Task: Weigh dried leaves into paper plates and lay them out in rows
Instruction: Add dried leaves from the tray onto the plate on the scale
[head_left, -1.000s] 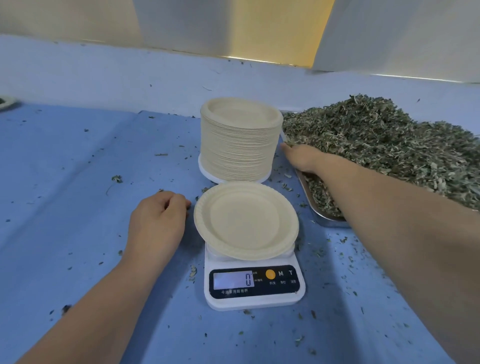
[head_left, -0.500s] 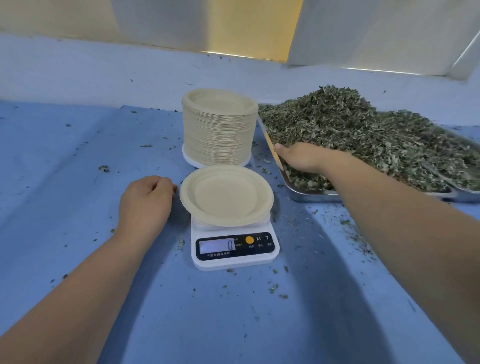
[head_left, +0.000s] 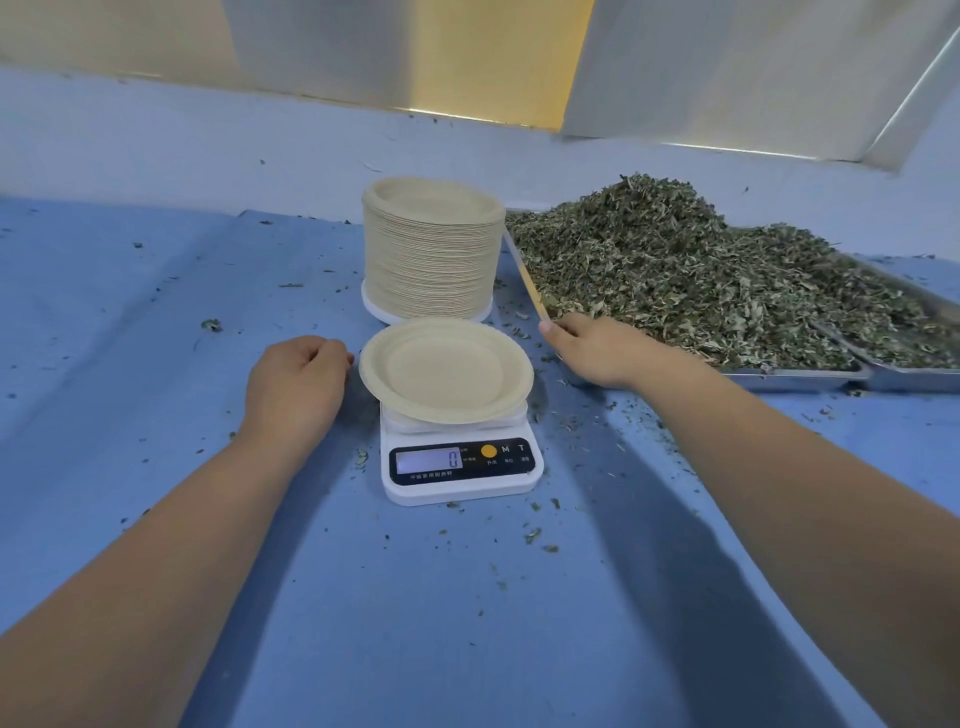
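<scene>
Scale (head_left: 460, 462) sits mid-bench on the blue cover (head_left: 156, 364), and its display reads 0. One paper plate (head_left: 445, 370) lies on the scale platform, upright, with no leaves in it. The stack of paper plates (head_left: 431, 249) stands just behind it, touching nothing else.

The dried leaves (head_left: 675, 270) are heaped in a metal tray (head_left: 795, 375) to the right of the stack. A second tray (head_left: 914, 374) butts against it further right, also with leaves in it. Loose leaf crumbs are scattered over the bench around the scale.

The left hand (head_left: 296, 382) rests on the bench just left of the plate. Its fingers are curled under and hold nothing visible, with the knuckles close to the plate rim but apparently not touching it.

The right hand (head_left: 597, 351) is at the near-left corner of the tray, back of the hand up and thumb at the tray rim. Its fingers are hidden under the hand at the edge of the leaf heap, so I can't tell if they're gripping leaves or just resting there.
</scene>
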